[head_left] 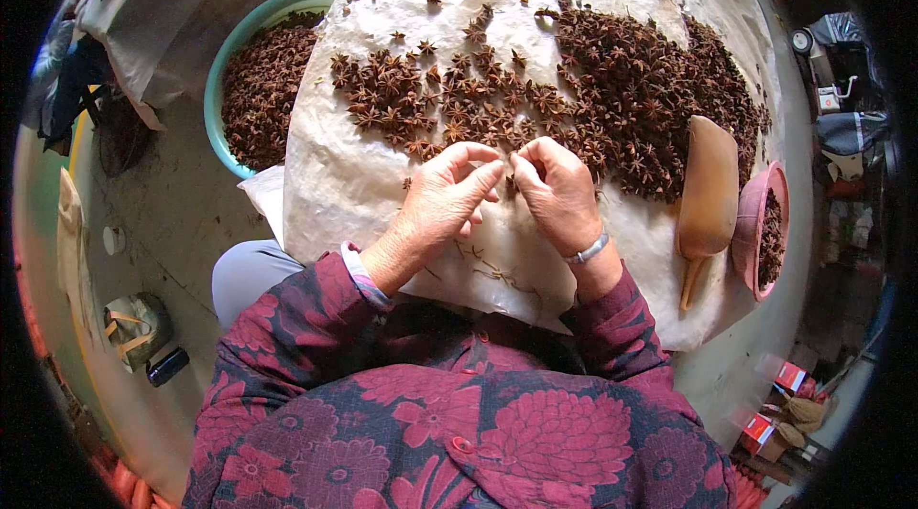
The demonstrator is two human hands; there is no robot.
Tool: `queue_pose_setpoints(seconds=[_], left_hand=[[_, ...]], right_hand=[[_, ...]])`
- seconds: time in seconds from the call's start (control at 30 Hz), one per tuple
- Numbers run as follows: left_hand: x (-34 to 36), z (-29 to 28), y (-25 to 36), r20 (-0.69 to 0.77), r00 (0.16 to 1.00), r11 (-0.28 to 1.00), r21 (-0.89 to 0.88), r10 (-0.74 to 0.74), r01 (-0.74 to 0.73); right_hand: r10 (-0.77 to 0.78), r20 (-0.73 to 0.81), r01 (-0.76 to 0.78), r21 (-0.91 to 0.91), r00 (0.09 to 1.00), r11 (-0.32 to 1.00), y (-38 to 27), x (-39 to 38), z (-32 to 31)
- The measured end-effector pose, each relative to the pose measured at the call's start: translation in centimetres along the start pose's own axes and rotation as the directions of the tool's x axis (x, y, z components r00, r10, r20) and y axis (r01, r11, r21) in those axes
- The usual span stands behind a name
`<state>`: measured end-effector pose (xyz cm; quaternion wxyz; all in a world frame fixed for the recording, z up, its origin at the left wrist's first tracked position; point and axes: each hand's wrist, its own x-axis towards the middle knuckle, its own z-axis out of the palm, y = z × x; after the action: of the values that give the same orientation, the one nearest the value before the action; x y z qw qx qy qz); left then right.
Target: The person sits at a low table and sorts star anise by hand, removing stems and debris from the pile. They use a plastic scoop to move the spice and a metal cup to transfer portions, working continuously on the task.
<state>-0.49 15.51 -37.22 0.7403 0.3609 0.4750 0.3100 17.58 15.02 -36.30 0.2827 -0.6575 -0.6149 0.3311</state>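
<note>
My left hand [442, 195] and my right hand [560, 192] are close together over a white cloth [354, 208], just in front of loose star anise [387, 93]. Thumb and forefinger of each hand are pinched together at the tips. Whatever lies between them is too small or hidden to make out. A few thin stalks [495, 273] are on the cloth below the hands. Right of them, a big dark heap of star anise [645, 93] spreads across the cloth.
A tan scoop [708, 189] rests against the heap's near right edge, beside a pink bowl [751, 232] of brown pieces. On the left a turquoise tub [216, 93] full of brown pieces stands beyond the cloth's edge. A dark cylinder [168, 367] lies on the floor.
</note>
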Motion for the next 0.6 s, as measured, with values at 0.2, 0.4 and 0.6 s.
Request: queue_pose_setpoints(seconds=[0.2,0.4,0.6], left_hand=[[-0.5,0.7,0.3,0.228,0.974,1.0,0.022,0.011,-0.016],[-1.1,1.6,0.1,0.309,0.942,0.975,0.135,0.13,-0.178],[-2.0,2.6,-1.1,0.293,0.956,1.0,0.02,-0.015,0.009]], right_hand=[[0.044,0.055,-0.068,0.576,0.997,0.815,-1.3,-2.4,0.0],[0.109,0.058,-0.113,0.772,0.992,0.625,-0.6,-5.0,-0.2],[0.239,0.062,-0.17,0.869,0.969,0.464,0.3,-8.1,0.7]])
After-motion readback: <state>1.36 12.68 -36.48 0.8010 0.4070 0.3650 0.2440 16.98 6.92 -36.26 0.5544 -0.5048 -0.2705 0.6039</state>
